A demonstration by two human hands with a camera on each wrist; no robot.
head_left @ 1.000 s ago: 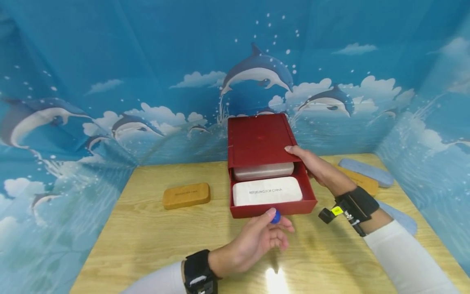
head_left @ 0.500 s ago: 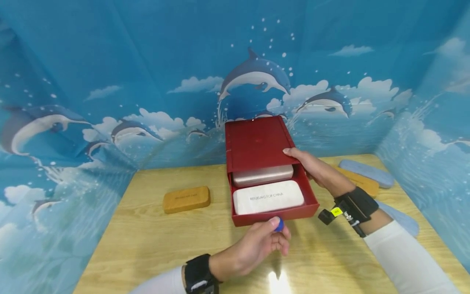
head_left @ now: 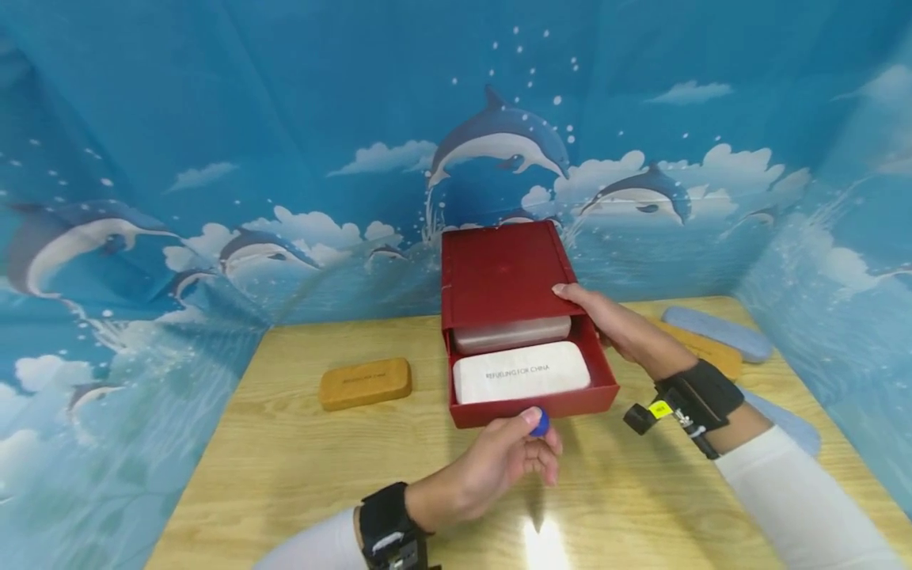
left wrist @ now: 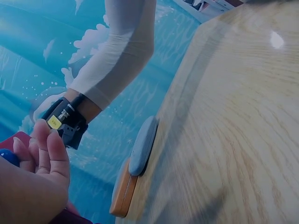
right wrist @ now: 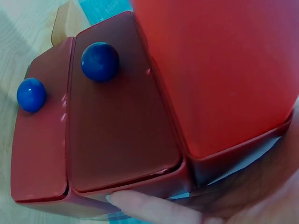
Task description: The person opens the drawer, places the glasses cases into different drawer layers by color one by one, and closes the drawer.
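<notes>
Two round blue knobs [right wrist: 100, 62], red box [head_left: 507, 273], drawer [head_left: 477, 413] out.

Even light fills the head view, with white glare on the tabletop [head_left: 285, 475], while the left wrist view is dimmer and bluish, with soft shadows, and small glints dot the right wrist view's blue knobs [right wrist: 100, 62].

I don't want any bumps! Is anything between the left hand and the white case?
Yes: the red drawer's front wall stands between the left hand, pinching the blue knob, and the white case. Nothing visible covers the white case from above.
</notes>
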